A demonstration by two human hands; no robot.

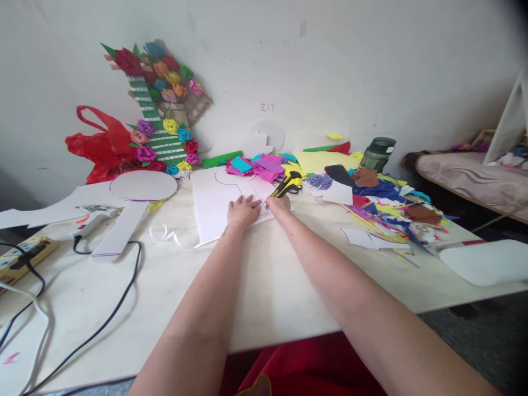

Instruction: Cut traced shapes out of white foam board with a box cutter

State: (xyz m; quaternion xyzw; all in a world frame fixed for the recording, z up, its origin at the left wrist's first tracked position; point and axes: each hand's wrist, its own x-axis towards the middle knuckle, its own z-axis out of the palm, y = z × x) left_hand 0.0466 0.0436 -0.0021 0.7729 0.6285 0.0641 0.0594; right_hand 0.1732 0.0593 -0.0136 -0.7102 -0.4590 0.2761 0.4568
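Observation:
A white board (pixel 212 206) with drawn outlines lies on the table. My left hand (pixel 243 210) rests flat on it, fingers spread over the lines. Just to the right, my right hand (pixel 278 204) grips a yellow and black utility knife (pixel 287 184), its lower end at the drawn line near the board's right side. Bright paper pieces (pixel 268 166) lie at the board's far edge. A white paddle-shaped cutout (pixel 143 185) with purple edges is on the left.
A glue gun (pixel 93 223), cables and a power strip (pixel 27 258) occupy the left. Coloured scraps (pixel 383 198), a phone (pixel 340 176) and a green bottle (pixel 377 154) are on the right. A flower decoration (pixel 159 110) leans on the wall.

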